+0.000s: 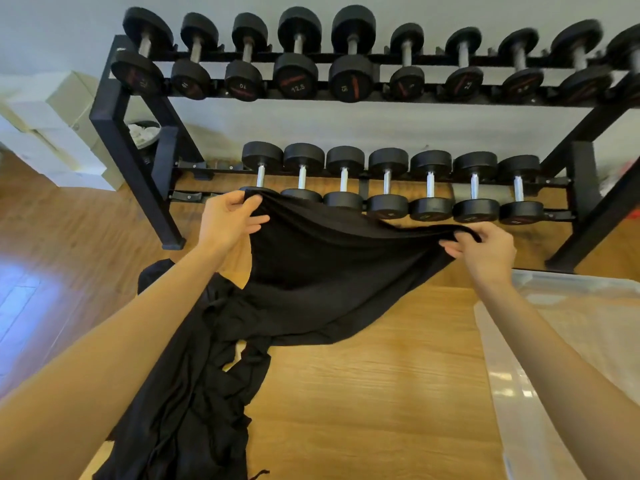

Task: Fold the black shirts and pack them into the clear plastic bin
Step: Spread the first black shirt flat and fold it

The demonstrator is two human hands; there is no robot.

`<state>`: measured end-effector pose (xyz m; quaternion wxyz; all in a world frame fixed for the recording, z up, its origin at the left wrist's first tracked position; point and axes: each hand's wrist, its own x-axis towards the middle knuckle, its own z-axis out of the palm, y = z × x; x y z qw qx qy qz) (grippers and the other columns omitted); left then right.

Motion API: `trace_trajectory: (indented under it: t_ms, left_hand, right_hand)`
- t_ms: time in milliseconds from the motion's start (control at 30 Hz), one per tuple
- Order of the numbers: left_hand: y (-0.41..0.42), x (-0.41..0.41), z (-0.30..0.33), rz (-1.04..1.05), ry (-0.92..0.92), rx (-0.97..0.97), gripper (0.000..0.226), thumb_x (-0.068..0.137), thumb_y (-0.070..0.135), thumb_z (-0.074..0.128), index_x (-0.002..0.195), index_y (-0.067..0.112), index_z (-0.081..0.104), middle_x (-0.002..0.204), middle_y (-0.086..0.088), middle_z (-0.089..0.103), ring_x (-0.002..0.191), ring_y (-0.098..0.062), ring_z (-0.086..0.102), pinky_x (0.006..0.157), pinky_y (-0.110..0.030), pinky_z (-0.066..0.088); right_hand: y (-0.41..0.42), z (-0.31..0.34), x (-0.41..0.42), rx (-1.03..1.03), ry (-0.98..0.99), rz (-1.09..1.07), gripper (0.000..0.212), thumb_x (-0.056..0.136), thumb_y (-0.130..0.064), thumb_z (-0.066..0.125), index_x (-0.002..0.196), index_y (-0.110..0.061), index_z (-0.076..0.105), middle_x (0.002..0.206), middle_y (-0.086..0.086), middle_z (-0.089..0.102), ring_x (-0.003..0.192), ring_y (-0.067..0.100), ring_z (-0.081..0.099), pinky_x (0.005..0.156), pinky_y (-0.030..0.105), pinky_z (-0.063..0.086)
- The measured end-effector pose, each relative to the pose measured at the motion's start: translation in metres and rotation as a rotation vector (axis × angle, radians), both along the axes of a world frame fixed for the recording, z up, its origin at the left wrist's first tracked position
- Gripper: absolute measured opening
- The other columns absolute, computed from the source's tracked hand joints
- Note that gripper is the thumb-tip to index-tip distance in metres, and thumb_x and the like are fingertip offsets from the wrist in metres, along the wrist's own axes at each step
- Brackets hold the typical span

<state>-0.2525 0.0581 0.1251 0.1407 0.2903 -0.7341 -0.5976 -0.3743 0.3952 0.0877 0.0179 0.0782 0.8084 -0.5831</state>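
Black shirt (332, 271) held stretched above the wooden table (381, 393), long axis running from 10 o'clock to 3 o'clock, lower edge draping onto a heap of black shirts (194, 393) at 7 o'clock. Clear plastic bin (568, 341) at 4 o'clock; dumbbell rack (346, 98) at 12 o'clock, behind. Left hand (230, 221) and right hand (485, 252) each pinch the upper edge between thumb and curled fingers.

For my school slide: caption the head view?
Both hands hold up a black shirt beside the clear bin.
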Motion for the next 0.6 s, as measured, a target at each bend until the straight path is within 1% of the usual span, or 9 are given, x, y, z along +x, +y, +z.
trace_trajectory:
  t_ms: [67,167,200,233,300,333,367,467,600]
  left_hand:
    - [-0.001,-0.016,0.009,0.015,0.023,-0.037,0.008,0.098,0.021,0.056,0.096,0.019,0.063,0.096,0.008,0.066,0.090,-0.014,0.071,0.081,-0.027,0.058]
    - [-0.004,-0.037,0.024,-0.008,0.063,-0.095,0.023,0.100,0.023,0.052,0.117,0.011,0.062,0.111,-0.001,0.068,0.095,-0.011,0.069,0.081,-0.022,0.057]
    - [-0.005,-0.043,0.028,-0.015,0.085,-0.103,0.025,0.100,0.022,0.052,0.121,0.011,0.061,0.113,-0.001,0.068,0.098,-0.010,0.069,0.083,-0.021,0.056]
    - [-0.006,-0.048,0.033,-0.022,0.117,-0.106,0.027,0.100,0.022,0.051,0.123,0.012,0.060,0.115,0.000,0.067,0.102,-0.009,0.068,0.086,-0.022,0.055]
    - [-0.007,-0.056,0.043,-0.028,0.169,-0.118,0.028,0.101,0.023,0.051,0.126,0.013,0.060,0.117,0.002,0.067,0.108,-0.008,0.065,0.091,-0.023,0.053]
    - [-0.008,-0.060,0.047,-0.026,0.192,-0.125,0.028,0.101,0.022,0.051,0.125,0.013,0.060,0.117,0.003,0.067,0.109,-0.007,0.065,0.093,-0.023,0.052]
    - [-0.009,-0.064,0.052,-0.026,0.218,-0.129,0.027,0.101,0.022,0.051,0.124,0.013,0.060,0.116,0.003,0.067,0.111,-0.006,0.064,0.095,-0.023,0.052]
    - [-0.010,-0.071,0.065,-0.031,0.285,-0.139,0.025,0.101,0.019,0.049,0.123,0.013,0.060,0.115,0.005,0.067,0.113,-0.006,0.063,0.098,-0.022,0.049]
    - [-0.011,-0.075,0.079,-0.015,0.345,-0.134,0.024,0.101,0.021,0.050,0.120,0.014,0.062,0.115,0.007,0.067,0.114,-0.005,0.063,0.101,-0.026,0.048]
  right_hand:
    - [0.000,0.011,-0.014,0.003,0.070,0.006,0.015,0.094,-0.006,0.058,0.107,-0.002,0.063,0.105,0.013,0.068,0.084,0.011,0.071,0.073,0.021,0.059]
    - [-0.002,0.028,-0.033,0.041,0.160,0.008,0.015,0.096,-0.010,0.056,0.110,-0.007,0.061,0.108,0.009,0.067,0.096,0.013,0.068,0.086,0.030,0.057]
    - [-0.003,0.033,-0.039,0.066,0.200,0.005,0.015,0.096,-0.011,0.056,0.109,-0.008,0.062,0.107,0.008,0.067,0.098,0.014,0.067,0.088,0.030,0.056]
    - [-0.004,0.038,-0.045,0.103,0.240,0.002,0.015,0.096,-0.013,0.056,0.109,-0.009,0.062,0.105,0.006,0.067,0.098,0.014,0.066,0.088,0.027,0.054]
    - [-0.005,0.049,-0.053,0.151,0.301,-0.003,0.018,0.097,-0.014,0.055,0.112,-0.009,0.062,0.105,0.000,0.065,0.099,0.010,0.061,0.082,0.011,0.048]
    - [-0.007,0.055,-0.056,0.140,0.326,-0.004,0.019,0.097,-0.014,0.055,0.114,-0.010,0.062,0.107,-0.002,0.063,0.100,0.007,0.059,0.080,0.005,0.045]
    - [-0.007,0.060,-0.059,0.110,0.346,-0.005,0.019,0.097,-0.013,0.055,0.115,-0.010,0.062,0.109,-0.004,0.062,0.101,0.004,0.058,0.081,0.002,0.043]
    - [-0.008,0.072,-0.067,0.037,0.404,-0.010,0.018,0.097,-0.009,0.054,0.114,-0.008,0.061,0.115,-0.005,0.062,0.105,-0.002,0.057,0.091,0.006,0.043]
    - [-0.006,0.083,-0.071,0.009,0.465,-0.008,0.016,0.097,-0.009,0.054,0.112,-0.006,0.059,0.116,-0.007,0.061,0.106,-0.006,0.056,0.092,0.007,0.043]
